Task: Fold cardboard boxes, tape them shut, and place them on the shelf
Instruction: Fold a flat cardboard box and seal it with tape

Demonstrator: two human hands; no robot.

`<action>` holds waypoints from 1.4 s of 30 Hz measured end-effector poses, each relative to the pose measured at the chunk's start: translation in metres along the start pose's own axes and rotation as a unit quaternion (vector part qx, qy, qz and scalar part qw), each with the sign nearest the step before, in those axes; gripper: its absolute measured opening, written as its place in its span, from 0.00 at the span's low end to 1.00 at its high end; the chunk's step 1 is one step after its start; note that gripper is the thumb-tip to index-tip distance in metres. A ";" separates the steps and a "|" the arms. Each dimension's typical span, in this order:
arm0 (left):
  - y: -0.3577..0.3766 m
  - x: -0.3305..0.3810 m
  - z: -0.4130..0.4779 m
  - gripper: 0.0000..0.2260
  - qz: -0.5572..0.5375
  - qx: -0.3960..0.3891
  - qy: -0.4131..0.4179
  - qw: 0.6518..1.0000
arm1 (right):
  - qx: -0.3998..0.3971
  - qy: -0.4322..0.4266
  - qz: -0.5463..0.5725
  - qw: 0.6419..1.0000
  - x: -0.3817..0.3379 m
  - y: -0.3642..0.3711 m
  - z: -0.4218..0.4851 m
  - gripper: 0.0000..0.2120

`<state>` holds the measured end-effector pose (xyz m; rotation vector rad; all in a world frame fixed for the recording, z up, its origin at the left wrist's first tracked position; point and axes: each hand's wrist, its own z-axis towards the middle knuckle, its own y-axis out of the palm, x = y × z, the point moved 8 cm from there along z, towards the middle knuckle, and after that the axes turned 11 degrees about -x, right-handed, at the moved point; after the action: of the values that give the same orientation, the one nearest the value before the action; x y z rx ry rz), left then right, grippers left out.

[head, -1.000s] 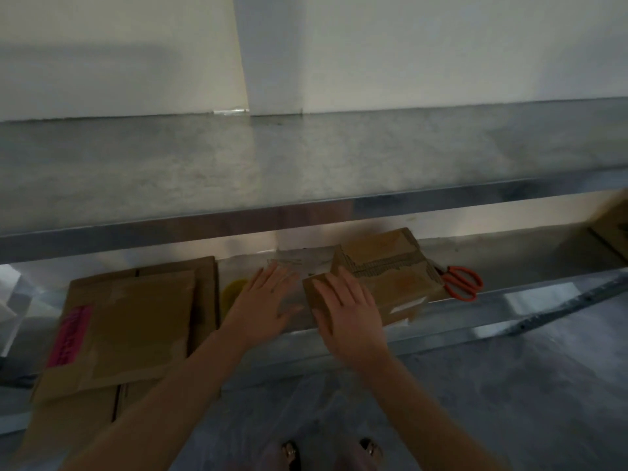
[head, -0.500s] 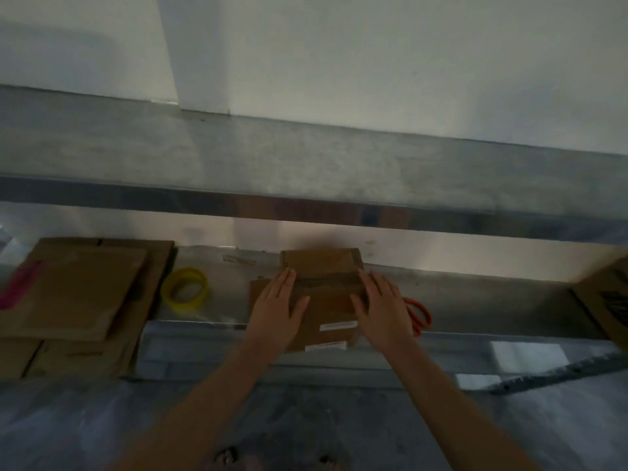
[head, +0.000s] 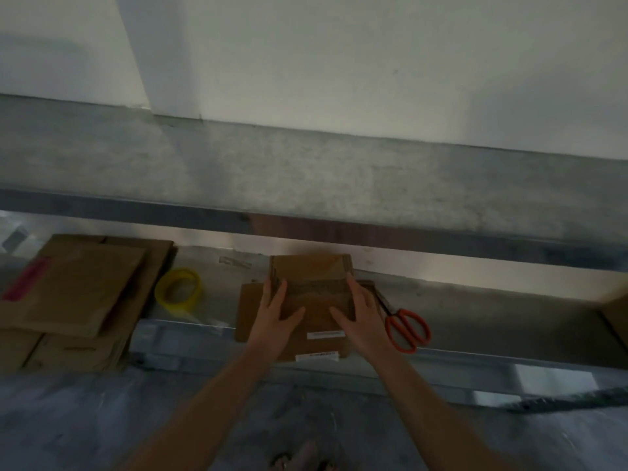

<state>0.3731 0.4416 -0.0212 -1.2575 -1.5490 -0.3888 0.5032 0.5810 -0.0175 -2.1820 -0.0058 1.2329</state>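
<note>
Left hand (head: 276, 321), right hand (head: 364, 322): bare, fingers slim. Forearms (head: 210, 409) bare, uncovered as far as visible. Feet (head: 300, 457) dim, blurred; footwear unclear.

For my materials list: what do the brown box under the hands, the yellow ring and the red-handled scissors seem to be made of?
The brown box looks like matt corrugated cardboard: a fluted edge seems to show. The yellow ring seems to be a roll of glossy, translucent plastic tape. The red-handled scissors: smooth handles, likely plastic; dark blades, presumably metal.
</note>
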 end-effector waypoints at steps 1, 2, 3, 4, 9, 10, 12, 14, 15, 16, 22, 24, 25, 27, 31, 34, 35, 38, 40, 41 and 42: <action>0.004 0.001 0.001 0.34 0.038 -0.014 -0.001 0.999 | -0.010 -0.011 -0.023 1.000 -0.002 0.004 -0.001 0.31; 0.005 0.001 0.002 0.33 0.065 -0.019 0.002 0.998 | -0.015 -0.014 -0.032 0.999 -0.002 0.007 0.000 0.29; 0.003 0.001 0.003 0.32 0.080 -0.016 0.003 0.997 | -0.015 -0.011 -0.031 0.999 -0.002 0.007 0.001 0.27; -0.002 0.000 0.005 0.32 0.087 -0.011 -0.003 0.996 | -0.015 -0.004 -0.025 1.000 -0.001 0.007 0.004 0.27; -0.013 0.002 0.006 0.26 0.173 -0.023 -0.025 0.984 | -0.019 0.003 -0.045 0.999 -0.001 0.008 0.009 0.24; -0.011 0.003 0.006 0.25 0.202 -0.031 -0.029 0.979 | -0.020 0.004 -0.054 0.998 -0.002 0.009 0.009 0.23; -0.008 0.004 0.007 0.24 0.224 -0.034 -0.029 0.974 | -0.031 0.012 -0.057 0.998 -0.004 0.009 0.010 0.23; -0.013 0.007 0.010 0.23 0.208 -0.032 -0.012 0.978 | -0.044 0.020 -0.068 0.997 -0.005 0.006 0.009 0.23; -0.019 0.010 0.013 0.22 0.186 -0.031 0.000 0.982 | -0.046 0.023 -0.081 0.995 -0.003 0.005 0.007 0.23; -0.026 0.016 0.017 0.23 0.165 -0.029 0.016 0.986 | -0.042 0.026 -0.092 0.995 0.000 0.004 0.002 0.24; -0.060 0.041 0.064 0.33 0.211 -0.076 0.026 0.974 | 0.242 0.019 0.044 0.969 0.018 0.010 -0.084 0.24; -0.052 0.038 0.068 0.31 0.175 -0.140 0.029 0.974 | 0.192 0.032 0.149 0.969 0.018 0.031 -0.088 0.23; -0.049 0.036 0.066 0.30 0.166 -0.149 0.033 0.974 | 0.152 0.017 0.188 0.970 0.013 0.041 -0.085 0.25; -0.047 0.029 0.060 0.30 0.156 -0.120 0.029 0.980 | 0.107 0.000 0.186 0.977 0.001 0.050 -0.078 0.31; -0.045 0.013 0.038 0.30 0.108 -0.044 0.005 0.993 | 0.083 0.056 0.167 0.981 0.002 0.044 -0.065 0.35; -0.043 -0.003 0.018 0.31 0.049 0.001 -0.017 0.999 | 0.069 0.027 0.128 0.989 -0.005 0.038 -0.064 0.38; -0.041 -0.006 0.012 0.31 0.032 0.011 -0.017 0.999 | 0.059 0.024 0.125 0.990 -0.008 0.038 -0.063 0.40; -0.033 -0.012 -0.004 0.33 0.007 0.040 -0.032 0.999 | 0.034 0.025 0.116 0.992 -0.009 0.039 -0.061 0.46; -0.027 -0.013 -0.016 0.34 0.040 0.054 -0.046 0.997 | 0.023 0.015 0.091 0.995 -0.007 0.037 -0.058 0.51; -0.024 -0.016 -0.024 0.35 0.070 0.064 -0.051 0.994 | 0.016 0.010 0.073 0.997 -0.005 0.037 -0.056 0.53; -0.022 -0.020 -0.031 0.35 0.092 0.077 -0.052 0.991 | 0.005 0.002 0.057 0.998 -0.005 0.038 -0.056 0.55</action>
<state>0.3685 0.3988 -0.0186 -1.3032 -1.5042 -0.0857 0.5329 0.5203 -0.0132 -2.2025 0.1269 1.2877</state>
